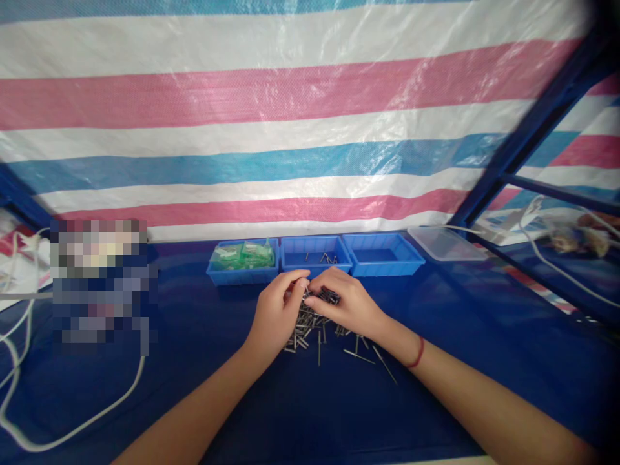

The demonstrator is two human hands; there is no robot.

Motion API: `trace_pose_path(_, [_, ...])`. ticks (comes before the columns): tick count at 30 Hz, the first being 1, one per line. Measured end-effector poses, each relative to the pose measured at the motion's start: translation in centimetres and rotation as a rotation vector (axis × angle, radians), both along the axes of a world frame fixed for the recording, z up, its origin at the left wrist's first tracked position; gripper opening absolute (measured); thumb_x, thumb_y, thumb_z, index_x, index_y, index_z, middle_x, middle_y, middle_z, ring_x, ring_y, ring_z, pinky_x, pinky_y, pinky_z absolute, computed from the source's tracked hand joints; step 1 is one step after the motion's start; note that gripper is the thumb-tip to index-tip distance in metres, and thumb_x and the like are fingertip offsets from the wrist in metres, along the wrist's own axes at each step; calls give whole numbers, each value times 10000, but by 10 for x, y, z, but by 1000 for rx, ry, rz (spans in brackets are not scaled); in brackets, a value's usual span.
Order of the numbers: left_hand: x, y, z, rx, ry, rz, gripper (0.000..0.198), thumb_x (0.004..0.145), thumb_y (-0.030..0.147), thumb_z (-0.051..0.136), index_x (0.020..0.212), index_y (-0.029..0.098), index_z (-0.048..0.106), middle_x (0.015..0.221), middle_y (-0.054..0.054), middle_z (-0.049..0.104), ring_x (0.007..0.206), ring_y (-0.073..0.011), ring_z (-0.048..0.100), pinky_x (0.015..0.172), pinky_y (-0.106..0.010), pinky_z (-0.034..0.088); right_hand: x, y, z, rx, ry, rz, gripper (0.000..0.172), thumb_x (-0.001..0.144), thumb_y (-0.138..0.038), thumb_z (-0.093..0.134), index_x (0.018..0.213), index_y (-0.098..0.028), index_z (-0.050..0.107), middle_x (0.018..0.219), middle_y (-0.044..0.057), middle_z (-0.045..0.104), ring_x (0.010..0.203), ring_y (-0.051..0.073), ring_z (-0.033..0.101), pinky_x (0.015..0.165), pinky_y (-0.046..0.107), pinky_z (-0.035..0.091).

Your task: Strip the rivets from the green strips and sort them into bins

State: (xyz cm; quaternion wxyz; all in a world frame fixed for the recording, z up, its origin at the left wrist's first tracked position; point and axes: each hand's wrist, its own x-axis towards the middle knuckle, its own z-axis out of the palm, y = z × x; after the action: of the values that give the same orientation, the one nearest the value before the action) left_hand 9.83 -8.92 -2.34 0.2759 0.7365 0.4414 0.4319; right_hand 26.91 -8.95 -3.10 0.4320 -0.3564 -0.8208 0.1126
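Note:
A heap of thin metal pins lies on the blue table cover in front of me. My left hand rests on the heap's left side with fingers curled and pinched together at their tips. My right hand covers the heap's far right side, fingers bent down onto the pins, fingertips meeting those of the left hand. What either pinch holds is too small to make out. A red string circles my right wrist. A few loose pins lie scattered to the right.
Three blue trays stand in a row behind the heap: the left one holds green packets, the middle one a few pins, the right one shows nothing. A clear plastic lid lies far right. White cables trail left. A striped tarpaulin hangs behind.

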Motion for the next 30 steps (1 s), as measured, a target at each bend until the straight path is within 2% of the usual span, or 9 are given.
trace_pose_path(6, [0,1,-3,-73,-103,-28,211,889,321,522,1020,216,651,988,-26,706,882,-174,651,796,-258,485,-2,-2,-1,-50,63,-21,142,909,-258,526,803,-201,603,770,27,656,720,156,572,706,300,441])
trace_pose_path(10, [-1,1,-2,-96,-64,-1,198,878,341,532,963,202,644,873,-15,694,758,-155,632,704,-239,482,-3,-2,1,-71,131,-66,123,888,-248,548,796,-197,612,725,15,630,691,146,568,674,282,447])
trace_pose_path(14, [-2,2,-3,-124,-55,-36,226,890,364,510,934,184,640,875,-22,685,814,-166,633,746,-244,484,-3,-2,3,-126,218,-89,100,869,-273,573,838,-199,633,724,3,615,653,127,551,616,256,444])
trace_pose_path(19, [-1,2,-5,-109,-79,-77,210,897,330,508,994,189,630,957,-35,687,874,-172,635,802,-264,487,-6,-4,3,-260,348,-79,167,855,-352,583,821,-196,632,727,13,619,621,129,540,552,258,440])
trace_pose_path(22, [-1,2,-5,-95,-46,-77,198,894,329,516,977,187,626,911,-31,679,820,-162,628,758,-256,491,-7,-5,3,-309,397,-68,191,841,-376,592,802,-193,629,718,17,623,620,135,548,552,265,457])
trace_pose_path(30, [0,-2,3,-33,139,-62,190,896,312,509,945,184,641,863,-21,666,723,-141,587,638,-229,439,-7,-6,1,-321,407,-42,145,840,-330,598,835,-198,658,768,25,650,643,139,574,581,277,479])
